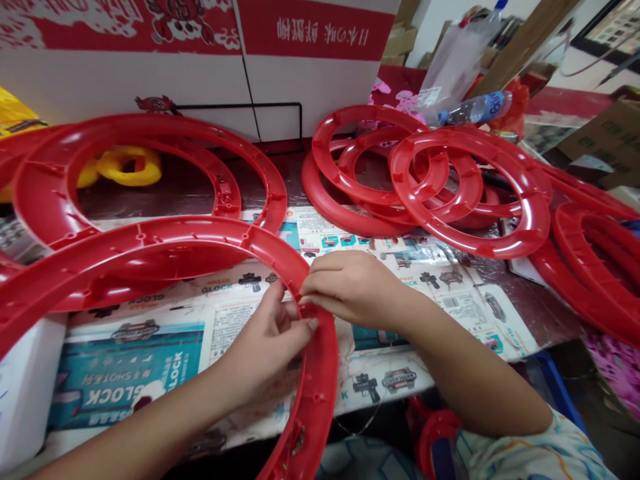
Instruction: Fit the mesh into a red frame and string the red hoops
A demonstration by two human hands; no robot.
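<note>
A large red plastic ring [320, 373], its ribbed hollow side up, lies tilted across the near edge of the table and partly out of frame. My left hand [277, 327] grips the ring's inner edge, with the thumb over the channel. Opposite it, my right hand [350, 287] is closed in a pinch, fingertips down in the channel. Whatever sits between those fingertips is hidden. Small metal pieces [299, 441] lie in the channel nearer to me. Another red ring [170, 260] is behind the held one.
More red rings are stacked at left [45, 193] and right [470, 233]. A white and red carton [200, 87] stands behind, with a yellow ring [130, 167] before it. A plastic bottle [475, 109] lies at the back right. Printed card sheets [135, 360] cover the table.
</note>
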